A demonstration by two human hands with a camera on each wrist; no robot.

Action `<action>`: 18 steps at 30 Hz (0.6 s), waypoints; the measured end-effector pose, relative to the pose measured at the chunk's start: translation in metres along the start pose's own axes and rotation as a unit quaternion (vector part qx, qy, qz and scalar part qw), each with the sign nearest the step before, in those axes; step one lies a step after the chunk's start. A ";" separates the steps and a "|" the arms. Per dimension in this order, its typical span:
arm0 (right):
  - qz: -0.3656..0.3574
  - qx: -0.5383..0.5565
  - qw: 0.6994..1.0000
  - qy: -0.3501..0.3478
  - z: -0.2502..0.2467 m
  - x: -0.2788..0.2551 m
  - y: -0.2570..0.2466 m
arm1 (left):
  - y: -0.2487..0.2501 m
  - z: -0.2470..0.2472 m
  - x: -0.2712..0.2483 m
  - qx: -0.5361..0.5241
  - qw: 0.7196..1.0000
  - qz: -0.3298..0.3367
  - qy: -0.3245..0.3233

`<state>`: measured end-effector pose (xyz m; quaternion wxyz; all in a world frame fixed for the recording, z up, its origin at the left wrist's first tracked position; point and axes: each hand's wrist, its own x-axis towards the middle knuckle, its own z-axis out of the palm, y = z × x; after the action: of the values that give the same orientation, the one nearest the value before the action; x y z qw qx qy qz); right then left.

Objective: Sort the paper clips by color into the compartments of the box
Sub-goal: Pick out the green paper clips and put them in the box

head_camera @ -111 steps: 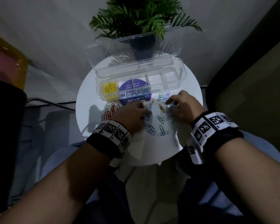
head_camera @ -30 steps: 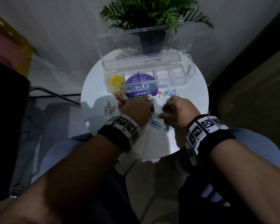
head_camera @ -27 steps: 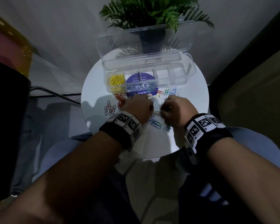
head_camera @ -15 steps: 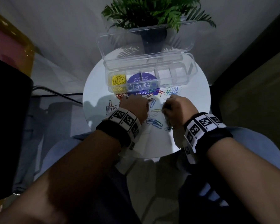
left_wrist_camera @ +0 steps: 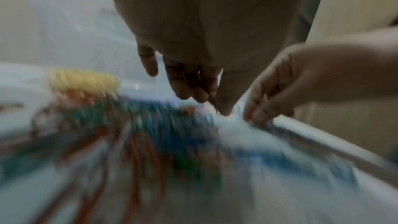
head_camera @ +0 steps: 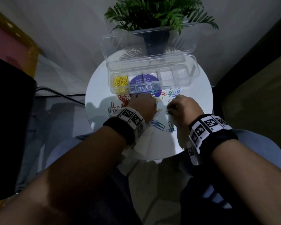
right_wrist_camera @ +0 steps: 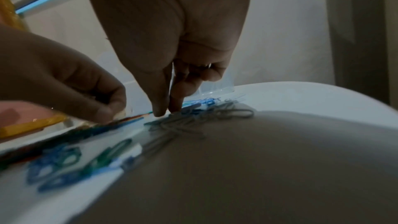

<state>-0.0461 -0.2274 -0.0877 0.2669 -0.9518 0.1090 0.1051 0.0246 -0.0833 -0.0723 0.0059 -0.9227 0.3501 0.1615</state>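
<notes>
A clear compartment box point(head_camera: 193, 78) stands open at the back of the round white table point(head_camera: 97, 88), with yellow clips point(head_camera: 120, 81) in its leftmost compartment. Loose clips lie in front: red ones point(head_camera: 123, 99), blue ones point(head_camera: 157, 125), and a green and blue cluster point(head_camera: 173, 93). My left hand point(head_camera: 143, 104) has its bunched fingertips point(left_wrist_camera: 224, 108) down on the table by the box front; blur hides whether it holds a clip. My right hand point(right_wrist_camera: 165, 111) pinches thumb and forefinger on a grey clip point(right_wrist_camera: 172, 117) in a grey pile.
The box lid point(head_camera: 149, 41) stands upright behind the compartments, and a potted plant point(head_camera: 156, 43) sits behind it. A purple round sticker point(head_camera: 144, 85) shows through the box. The table's near edge point(head_camera: 152, 158) is above my knees. A dark chair point(head_camera: 10, 111) stands to the left.
A second ago my hands nearly met over the clips; they have drawn apart. The left has slid toward the box front, and the right stays over the grey pile.
</notes>
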 end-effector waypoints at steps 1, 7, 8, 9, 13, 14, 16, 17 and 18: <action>0.003 0.022 1.000 0.007 -0.001 0.000 0.000 | -0.003 -0.004 -0.002 -0.025 0.999 -0.005 0.024; 0.001 0.164 0.984 0.064 -0.016 -0.002 -0.012 | -0.057 -0.034 -0.022 -0.327 0.923 -0.095 0.180; 0.002 0.169 0.983 0.070 -0.017 -0.001 -0.015 | -0.068 -0.037 -0.023 -0.331 0.911 -0.117 0.214; 0.005 0.173 0.982 0.077 -0.018 0.000 -0.017 | -0.077 -0.040 -0.022 -0.331 0.903 -0.141 0.235; 0.012 0.182 0.981 0.072 -0.021 0.002 -0.029 | -0.096 -0.045 -0.012 -0.305 0.919 -0.149 0.200; 0.010 0.179 0.981 0.071 -0.022 0.004 -0.033 | -0.097 -0.044 -0.011 -0.293 0.927 -0.144 0.187; 0.001 0.170 0.982 0.075 -0.025 0.010 -0.045 | -0.098 -0.041 -0.015 -0.277 0.929 -0.142 0.201; -0.006 0.164 0.983 0.077 -0.026 0.015 -0.053 | -0.100 -0.039 -0.021 -0.274 0.924 -0.146 0.222; -0.013 0.159 0.984 0.078 -0.029 0.021 -0.061 | -0.101 -0.036 -0.027 -0.276 0.918 -0.152 0.240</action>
<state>-0.0062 -0.1944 -0.0394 0.4069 -0.9038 0.1320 0.0081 0.0817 0.0054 -0.0400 -0.3085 -0.9409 0.1377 0.0227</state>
